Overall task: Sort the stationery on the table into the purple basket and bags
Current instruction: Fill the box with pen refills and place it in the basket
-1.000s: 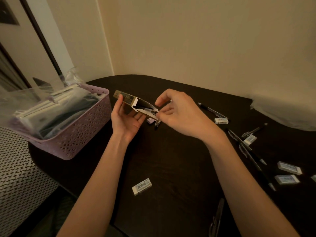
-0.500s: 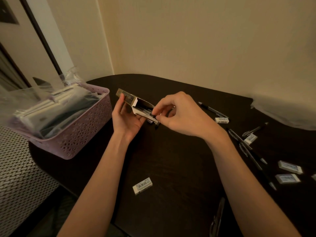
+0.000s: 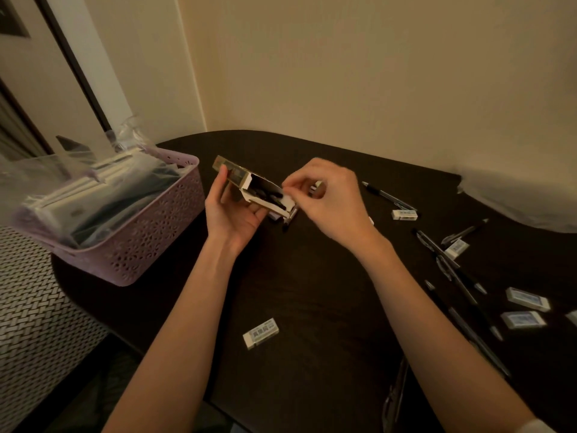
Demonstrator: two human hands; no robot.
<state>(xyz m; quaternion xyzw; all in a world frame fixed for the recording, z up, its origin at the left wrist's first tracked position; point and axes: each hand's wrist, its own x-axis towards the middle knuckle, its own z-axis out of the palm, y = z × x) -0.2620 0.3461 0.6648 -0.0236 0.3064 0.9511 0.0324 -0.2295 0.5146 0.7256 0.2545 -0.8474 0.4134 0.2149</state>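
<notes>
My left hand [image 3: 232,210] holds a small open cardboard box [image 3: 249,189] from below, above the dark table [image 3: 312,292]. Dark items lie inside the box. My right hand [image 3: 324,198] pinches the edge of the box's open flap with thumb and forefinger. The purple basket [image 3: 150,245] stands at the left, filled with clear plastic bags [image 3: 78,195] of stationery. White erasers [image 3: 260,333] [image 3: 404,215] [image 3: 527,299] and black pens [image 3: 388,195] [image 3: 452,270] lie scattered on the table.
A clear plastic bag [image 3: 515,198] lies at the far right by the wall. Another pen [image 3: 396,398] sits at the table's near edge. A woven patterned surface [image 3: 34,323] lies below the basket at the left. The wall runs close behind the table.
My right hand moved in from beside the box to its open end and now pinches the flap. The left hand kept the box almost still.
</notes>
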